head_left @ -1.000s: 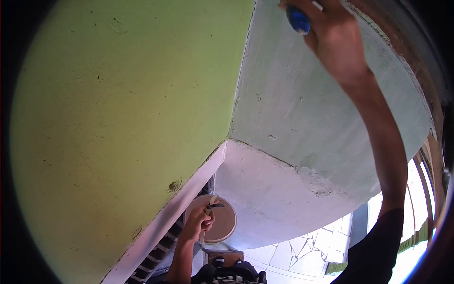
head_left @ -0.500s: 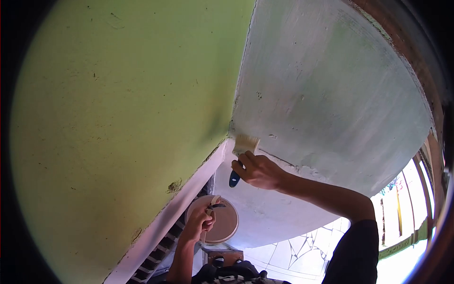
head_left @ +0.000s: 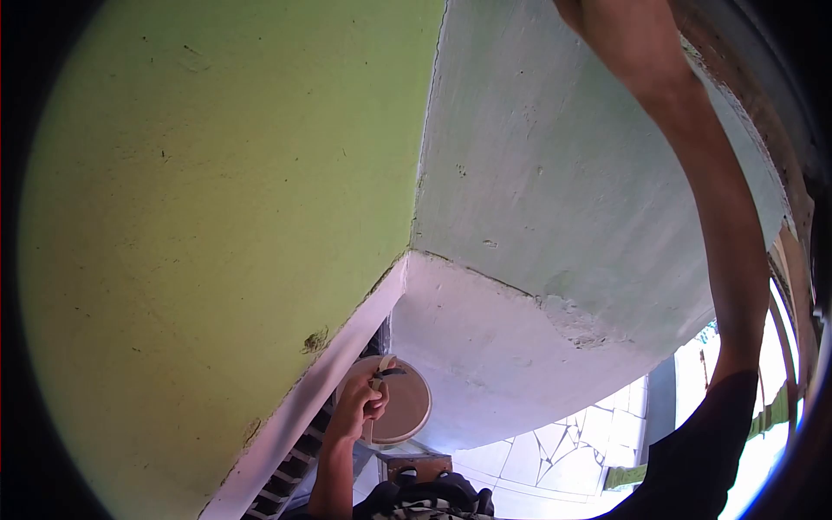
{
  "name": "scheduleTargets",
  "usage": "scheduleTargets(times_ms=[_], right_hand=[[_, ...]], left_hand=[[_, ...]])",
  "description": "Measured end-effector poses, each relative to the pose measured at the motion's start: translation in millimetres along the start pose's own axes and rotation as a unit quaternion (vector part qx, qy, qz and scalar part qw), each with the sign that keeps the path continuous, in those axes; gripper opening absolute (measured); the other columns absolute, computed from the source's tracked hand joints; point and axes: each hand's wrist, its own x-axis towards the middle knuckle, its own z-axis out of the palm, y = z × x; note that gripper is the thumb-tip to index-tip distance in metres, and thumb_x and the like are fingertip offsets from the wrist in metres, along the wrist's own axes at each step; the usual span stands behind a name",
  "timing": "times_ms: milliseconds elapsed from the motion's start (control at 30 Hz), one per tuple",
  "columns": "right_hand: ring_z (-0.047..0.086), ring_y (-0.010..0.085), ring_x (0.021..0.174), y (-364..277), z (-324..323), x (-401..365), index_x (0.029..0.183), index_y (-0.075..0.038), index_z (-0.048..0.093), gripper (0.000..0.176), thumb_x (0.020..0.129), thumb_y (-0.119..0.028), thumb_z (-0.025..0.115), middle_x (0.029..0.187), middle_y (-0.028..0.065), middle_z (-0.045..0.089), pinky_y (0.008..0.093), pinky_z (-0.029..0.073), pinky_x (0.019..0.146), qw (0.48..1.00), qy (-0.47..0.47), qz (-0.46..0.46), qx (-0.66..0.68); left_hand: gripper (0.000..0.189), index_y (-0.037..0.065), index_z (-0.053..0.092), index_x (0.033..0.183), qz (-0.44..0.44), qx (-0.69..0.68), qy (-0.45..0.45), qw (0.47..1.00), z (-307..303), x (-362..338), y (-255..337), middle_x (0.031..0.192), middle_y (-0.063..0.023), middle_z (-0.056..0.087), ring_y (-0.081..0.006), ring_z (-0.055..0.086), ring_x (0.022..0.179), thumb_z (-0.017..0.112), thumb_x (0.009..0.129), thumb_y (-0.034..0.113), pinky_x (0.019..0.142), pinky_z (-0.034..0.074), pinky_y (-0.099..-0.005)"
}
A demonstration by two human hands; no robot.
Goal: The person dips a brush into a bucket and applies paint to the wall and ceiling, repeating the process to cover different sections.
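Note:
My left hand [head_left: 357, 406] is closed on the light handle [head_left: 386, 361] of a round bucket [head_left: 427, 400], low in the middle of the view. A brownish-pink surface shows inside the bucket, and a small dark piece sits on the handle by my fingers. My right arm stretches up along the right side, in front of the pale whitewashed wall [head_left: 537, 156]. Only the back part of my right hand [head_left: 620, 30] shows at the top edge; its fingers, and whatever they hold, are out of frame.
A green wall [head_left: 217, 217] fills the left side and meets the pale wall at a cracked corner. A white ledge [head_left: 303, 412] slopes beneath the green wall, beside dark steps [head_left: 282, 481]. White cracked-pattern tiles [head_left: 546, 451] cover the floor, with bright railings at the right.
My right hand has risen from the wall corner to the top edge, and the paintbrush it held has gone out of view. My left hand stays on the bucket handle.

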Motion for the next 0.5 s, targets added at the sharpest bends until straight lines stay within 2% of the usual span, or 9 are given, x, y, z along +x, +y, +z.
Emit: scheduleTargets(times_ms=[67,100,133,233,300,400,467,500], right_hand=[[0.065,0.0244,0.071,-12,10,-29,0.099,-0.004,0.064,0.02,0.08,-0.009,0.071,0.08,0.0136,0.065,0.035,0.054,0.059,0.991,-0.076,-0.034,-0.106],[0.066,0.022,0.072,-26,13,-41,0.101,-0.006,0.065,0.024,0.078,-0.006,0.07,0.084,0.0127,0.064,0.0307,0.055,0.056,0.99,-0.137,0.023,-0.004],[0.066,0.0213,0.072,-45,13,-61,0.098,-0.007,0.065,0.022,0.077,-0.003,0.069,0.088,0.0134,0.063,0.0288,0.056,0.054,0.99,-0.136,-0.032,-0.015],[0.066,0.0201,0.079,-126,15,-122,0.093,-0.002,0.065,0.017,0.076,-0.002,0.068,0.088,0.0155,0.062,0.0222,0.058,0.049,0.982,-0.171,-0.054,0.056],[0.065,0.0195,0.077,-181,0,-152,0.091,-0.001,0.064,0.019,0.073,-0.004,0.069,0.083,0.0127,0.06,0.0232,0.056,0.049,0.955,-0.236,-0.033,0.176],[0.064,0.0181,0.076,-256,-5,-204,0.09,-0.001,0.062,0.019,0.073,-0.005,0.068,0.081,0.011,0.058,0.0243,0.053,0.047,0.924,-0.286,0.0,0.255],[0.064,0.0177,0.076,-280,-12,-213,0.09,-0.001,0.062,0.019,0.073,-0.006,0.067,0.08,0.0106,0.058,0.0245,0.053,0.048,0.909,-0.298,0.022,0.29],[0.063,0.0176,0.074,-287,-16,-210,0.09,-0.001,0.062,0.018,0.073,-0.005,0.067,0.08,0.0104,0.058,0.0247,0.053,0.048,0.896,-0.288,0.071,0.331]], left_hand=[[0.061,-0.004,0.043,0.135,0.006,0.008,-0.006,1.0,0,-1,1,0.063,0.001,0.04,-0.0052,0.029,0.046,0.047,0.078,0.017,0.042,0.027,-0.0214],[0.061,-0.004,0.043,0.135,0.009,0.006,-0.011,1.0,0,1,0,0.063,0.001,0.04,-0.0052,0.029,0.046,0.047,0.078,0.017,0.042,0.027,-0.0214],[0.06,-0.004,0.043,0.135,0.011,0.005,-0.012,1.0,1,1,0,0.063,0.0011,0.04,-0.0051,0.029,0.046,0.047,0.078,0.017,0.042,0.027,-0.0213],[0.06,-0.004,0.044,0.134,0.012,0.007,-0.02,1.0,4,3,3,0.063,0.0013,0.04,-0.0049,0.029,0.045,0.047,0.078,0.017,0.042,0.026,-0.021],[0.06,-0.004,0.044,0.134,0.011,0.01,-0.027,1.0,3,1,2,0.063,0.0015,0.04,-0.0048,0.029,0.045,0.047,0.079,0.017,0.041,0.026,-0.0209],[0.059,-0.004,0.044,0.134,0.019,0.017,-0.022,0.999,0,-2,1,0.062,0.0016,0.04,-0.0047,0.029,0.046,0.047,0.079,0.017,0.041,0.026,-0.0206],[0.059,-0.004,0.044,0.134,0.008,0.02,-0.02,1.0,1,-8,5,0.062,0.002,0.039,-0.0047,0.029,0.046,0.047,0.079,0.017,0.041,0.026,-0.0206],[0.059,-0.004,0.044,0.134,0.011,0.021,-0.015,1.0,-1,-10,5,0.062,0.002,0.039,-0.0047,0.029,0.046,0.047,0.079,0.017,0.041,0.026,-0.0206]])
